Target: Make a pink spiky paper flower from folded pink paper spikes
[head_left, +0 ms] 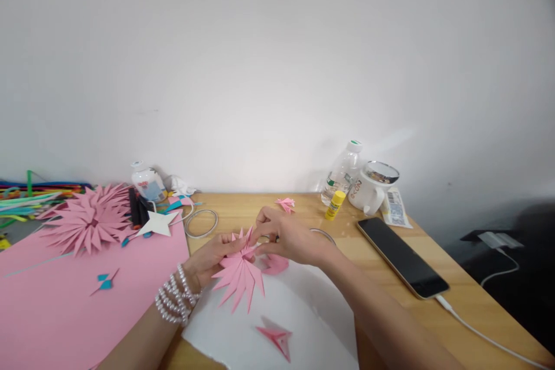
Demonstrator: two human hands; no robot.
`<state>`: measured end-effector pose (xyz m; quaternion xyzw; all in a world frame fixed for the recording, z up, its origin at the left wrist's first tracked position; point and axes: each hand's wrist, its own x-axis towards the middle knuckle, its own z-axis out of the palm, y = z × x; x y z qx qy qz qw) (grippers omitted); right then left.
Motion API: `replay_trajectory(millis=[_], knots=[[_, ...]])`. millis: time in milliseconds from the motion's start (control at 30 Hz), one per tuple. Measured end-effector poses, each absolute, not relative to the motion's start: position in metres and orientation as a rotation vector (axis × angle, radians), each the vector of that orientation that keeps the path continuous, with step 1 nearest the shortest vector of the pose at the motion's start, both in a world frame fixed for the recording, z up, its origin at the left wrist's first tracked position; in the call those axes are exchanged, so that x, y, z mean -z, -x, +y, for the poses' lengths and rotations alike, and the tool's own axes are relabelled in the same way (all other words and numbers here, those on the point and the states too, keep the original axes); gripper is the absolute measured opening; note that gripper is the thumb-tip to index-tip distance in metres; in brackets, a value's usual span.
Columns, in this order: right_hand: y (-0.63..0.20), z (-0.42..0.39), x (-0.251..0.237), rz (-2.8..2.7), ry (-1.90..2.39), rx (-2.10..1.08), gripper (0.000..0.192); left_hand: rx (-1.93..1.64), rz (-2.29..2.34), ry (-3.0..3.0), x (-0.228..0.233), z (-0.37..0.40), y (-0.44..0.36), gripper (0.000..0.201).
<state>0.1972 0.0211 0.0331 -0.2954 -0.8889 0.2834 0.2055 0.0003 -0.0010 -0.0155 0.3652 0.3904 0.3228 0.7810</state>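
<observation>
While the left hand (212, 254) cradles a half-built pink spiky folded-paper flower (240, 277) above the white paper sheet (303, 312), the right hand (288, 237) pinches its top; one loose pink folded petal (276, 337) lies on that sheet, seemingly unattached.

Two paper flowers (89, 219) (239, 277), two bottles (148, 182) (342, 173), one phone (401, 255), one glue stick (335, 205).
</observation>
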Motion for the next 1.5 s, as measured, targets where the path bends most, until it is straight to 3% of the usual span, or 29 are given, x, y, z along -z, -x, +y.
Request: replay_trajectory(millis=[133, 400, 567, 767, 1000, 1500], knots=[[-0.201, 0.024, -0.033, -2.597, 0.736, -0.787, 0.022, -0.677, 0.798, -0.764, 0.016, -0.002, 0.000, 0.021], [-0.199, 0.021, -0.033, -2.729, 0.589, -0.712, 0.014, -0.567, 0.811, -0.795, 0.014, -0.006, -0.004, 0.021], [-0.200, 0.020, -0.034, -2.782, 0.591, -0.736, 0.005, -0.543, 0.800, -0.782, 0.017, -0.006, -0.004, 0.025], [-0.202, 0.020, -0.038, -2.720, 0.598, -0.707, 0.014, -0.612, 0.797, -0.812, 0.016, -0.004, -0.003, 0.024], [-0.198, 0.014, -0.037, -2.738, 0.669, -0.547, 0.010, -0.630, 0.780, -0.847, 0.019, -0.004, -0.001, 0.022], [-0.199, 0.014, -0.040, -2.771, 0.728, -0.514, 0.008, -0.617, 0.789, -0.859, 0.018, -0.004, -0.003, 0.023]])
